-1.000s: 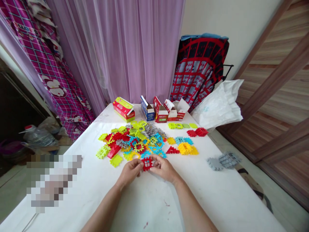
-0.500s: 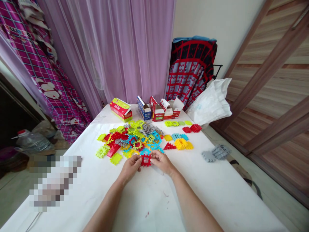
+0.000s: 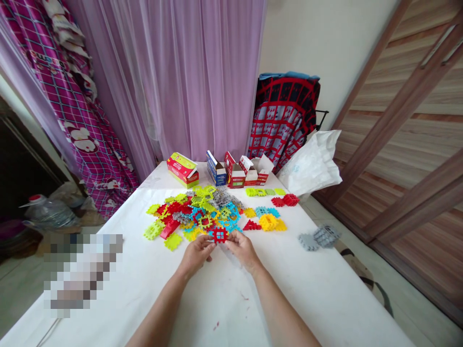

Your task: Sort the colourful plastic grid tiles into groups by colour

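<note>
A red square window piece (image 3: 220, 235) is held up between both hands, just in front of the pile. My left hand (image 3: 197, 253) pinches its left edge, and my right hand (image 3: 243, 246) grips the right edge. Behind it spreads a mixed pile of interlocking plastic pieces (image 3: 206, 205) in green, red, yellow, blue and grey. A lime green square (image 3: 173, 241) lies at the pile's near left. To the right of the pile sit a red triangle piece (image 3: 252, 225) and some joined yellow pieces (image 3: 268, 222).
Opened small boxes (image 3: 235, 174) line the back of the white table (image 3: 144, 289). Green pieces (image 3: 258, 192), red pieces (image 3: 290, 199), blue pieces (image 3: 266, 211) and grey pieces (image 3: 326, 236) lie at the right. A white bag (image 3: 311, 161) stands beyond the right edge.
The red window piece has been raised slightly and turned between the fingers. The camera view has tilted up a little, so the table's things appear slightly lower.
</note>
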`<state>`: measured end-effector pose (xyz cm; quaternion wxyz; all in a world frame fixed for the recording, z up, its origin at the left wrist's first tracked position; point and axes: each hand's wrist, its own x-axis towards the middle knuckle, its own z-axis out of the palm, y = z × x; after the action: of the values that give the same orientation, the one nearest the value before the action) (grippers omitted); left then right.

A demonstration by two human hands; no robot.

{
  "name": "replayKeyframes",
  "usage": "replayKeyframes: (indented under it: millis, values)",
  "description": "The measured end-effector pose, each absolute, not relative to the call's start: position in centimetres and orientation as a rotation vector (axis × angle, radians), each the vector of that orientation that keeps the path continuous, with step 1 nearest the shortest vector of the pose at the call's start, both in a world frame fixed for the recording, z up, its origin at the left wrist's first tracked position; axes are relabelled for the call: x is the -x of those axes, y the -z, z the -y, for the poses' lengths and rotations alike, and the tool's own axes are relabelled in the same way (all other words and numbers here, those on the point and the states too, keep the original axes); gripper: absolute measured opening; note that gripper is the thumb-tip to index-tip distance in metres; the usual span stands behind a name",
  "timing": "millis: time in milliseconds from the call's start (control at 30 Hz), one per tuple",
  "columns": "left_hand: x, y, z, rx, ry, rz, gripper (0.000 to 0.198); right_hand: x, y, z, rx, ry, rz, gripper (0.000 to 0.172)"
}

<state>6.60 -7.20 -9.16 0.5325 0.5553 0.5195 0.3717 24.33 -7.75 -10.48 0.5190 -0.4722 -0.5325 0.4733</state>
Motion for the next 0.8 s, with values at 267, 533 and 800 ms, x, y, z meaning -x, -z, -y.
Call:
replayKeyframes:
  millis: [267, 533, 800]
  values:
    - [-6.9, 8.2, 7.6, -1.335, -0.906, -1.262, 0.038, -23.6, 10.3, 8.8, 1.223, -1.005, 1.439, 0.012]
    - [-7.2, 8.2, 7.2, -1.303, -0.831, -1.279, 0.042, -23.3, 9.9, 9.6, 1.308, -0.900, 1.433, 0.019]
    - [-6.7, 8.1, 7.6, -1.174, -0.965, -1.223, 0.049, -23.0, 10.1, 9.9, 1.322, -0.821, 1.543, 0.019]
